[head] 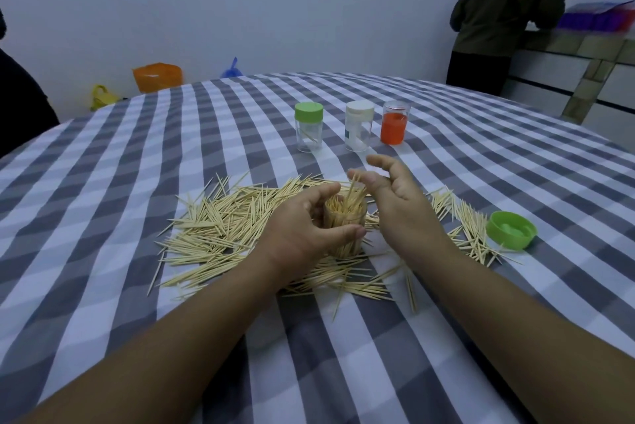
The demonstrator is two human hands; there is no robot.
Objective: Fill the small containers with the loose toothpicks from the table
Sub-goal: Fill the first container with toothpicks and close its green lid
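Right, the open container stands upright mid-desk, packed with toothpicks, inside the scattered toothpick pile. My left hand grips it, fingers curled round its wall. My right hand hovers just beside its mouth, fingers loosely apart, holding nothing I can see. A green lid lies to the right; three capped containers stand beyond.

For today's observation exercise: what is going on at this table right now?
A person is packing toothpicks into a small clear container. The left hand grips the container, already nearly full, while the right hand feeds in a few more. Many loose toothpicks lie around it, a green lid sits to the right, and three more containers stand behind.
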